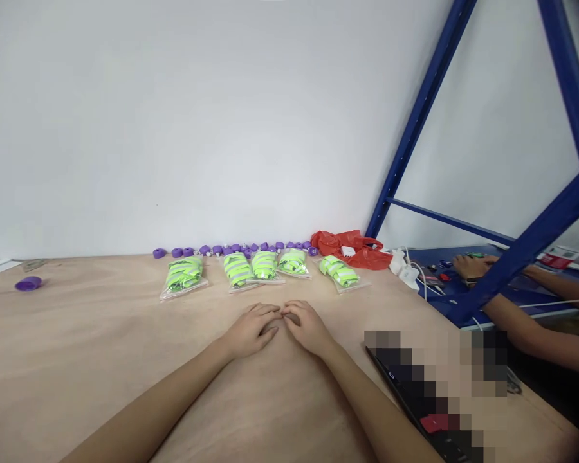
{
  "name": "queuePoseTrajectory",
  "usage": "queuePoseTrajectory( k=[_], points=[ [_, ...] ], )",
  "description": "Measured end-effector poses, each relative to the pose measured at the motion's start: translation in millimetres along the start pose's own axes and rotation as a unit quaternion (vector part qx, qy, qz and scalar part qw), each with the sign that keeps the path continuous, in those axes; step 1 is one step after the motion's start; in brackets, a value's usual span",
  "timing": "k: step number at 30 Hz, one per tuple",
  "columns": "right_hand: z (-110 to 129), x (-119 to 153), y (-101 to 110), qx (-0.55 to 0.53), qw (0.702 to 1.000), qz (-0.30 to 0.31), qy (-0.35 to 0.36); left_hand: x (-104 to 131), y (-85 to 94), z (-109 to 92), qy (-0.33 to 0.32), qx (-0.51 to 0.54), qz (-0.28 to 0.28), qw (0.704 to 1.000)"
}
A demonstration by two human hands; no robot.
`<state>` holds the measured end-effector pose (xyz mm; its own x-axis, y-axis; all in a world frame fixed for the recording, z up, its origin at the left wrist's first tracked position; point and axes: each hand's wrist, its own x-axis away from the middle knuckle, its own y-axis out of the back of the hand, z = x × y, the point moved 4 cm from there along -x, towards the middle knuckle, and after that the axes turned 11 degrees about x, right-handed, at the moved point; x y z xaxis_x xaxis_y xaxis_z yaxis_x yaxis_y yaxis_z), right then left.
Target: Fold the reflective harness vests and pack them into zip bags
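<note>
My left hand rests palm down on the table, its fingers stretched out and holding nothing. Beside it lies my right hand, also holding nothing, with its fingers loosely bent and apart. The fingertips of both hands nearly meet or touch; I cannot tell which. Just beyond them, clear plastic bags of folded neon-yellow reflective material stand in a loose row: a left bag, three in the middle including this one, and a right bag.
Several purple round pieces line the wall, and a purple cup-like piece lies far left. A red plastic bag and white plugs sit back right. Nearer is a dark, partly pixelated device. Beyond the blue frame, a co-worker's arms show.
</note>
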<state>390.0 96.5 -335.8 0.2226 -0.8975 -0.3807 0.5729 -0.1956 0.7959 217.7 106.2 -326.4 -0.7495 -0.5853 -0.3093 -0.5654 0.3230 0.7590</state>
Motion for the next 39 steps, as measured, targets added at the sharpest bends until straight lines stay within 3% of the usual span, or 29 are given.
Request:
queuePoseTrajectory(
  k=[29, 39],
  points=[
    [-1.1, -0.1, 0.0, -0.018, 1.000, 0.010, -0.003, 1.3, -2.7, 3.9, 0.006, -0.014, 0.006, 1.000],
    [1.2, -1.0, 0.7, 0.042, 0.999, 0.027, -0.011, 0.8, -2.5, 4.0, 0.009, -0.015, 0.009, 1.000]
  ],
)
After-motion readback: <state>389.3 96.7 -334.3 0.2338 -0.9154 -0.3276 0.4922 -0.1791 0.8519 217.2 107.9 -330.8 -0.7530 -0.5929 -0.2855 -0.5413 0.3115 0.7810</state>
